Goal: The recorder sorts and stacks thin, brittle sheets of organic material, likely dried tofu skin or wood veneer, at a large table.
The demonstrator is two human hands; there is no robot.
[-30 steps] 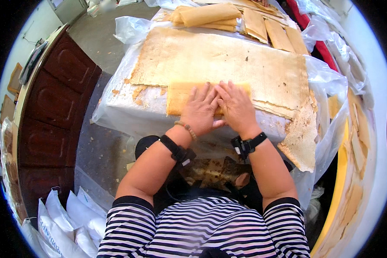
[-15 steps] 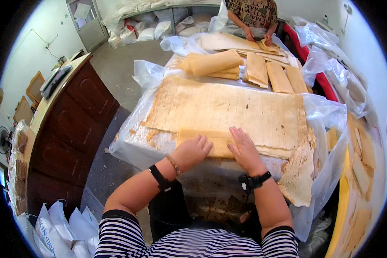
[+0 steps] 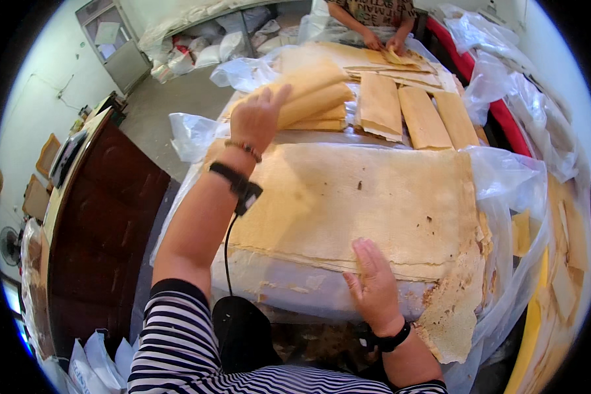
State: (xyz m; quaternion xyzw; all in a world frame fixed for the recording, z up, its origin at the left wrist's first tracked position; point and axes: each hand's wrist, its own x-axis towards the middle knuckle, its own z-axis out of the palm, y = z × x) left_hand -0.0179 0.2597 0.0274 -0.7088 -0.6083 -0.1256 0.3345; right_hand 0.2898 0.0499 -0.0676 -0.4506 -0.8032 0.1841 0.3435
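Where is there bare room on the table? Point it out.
Barest is the plastic strip between the big sheet and the table's near edge, left of the right hand; some scraps lie there. It is crowded beyond the sheet, with the stack by the left hand and folded sheets.

Along the lower edge runs a shirt [image 3: 295,381] in narrow black and white stripes; its short left sleeve [image 3: 176,335], at lower left, ends in a plain black band [image 3: 180,290]; a dark trouser leg [image 3: 244,331] shows beside it. The left wrist [image 3: 238,159], left of centre, wears a beaded bracelet [image 3: 244,148] and a black strap [image 3: 223,175] bearing a small black box [image 3: 247,197], with a thin black cable [image 3: 227,256] trailing down; the right wrist [image 3: 387,324], lower right of centre, has a similar black strap [image 3: 396,337].
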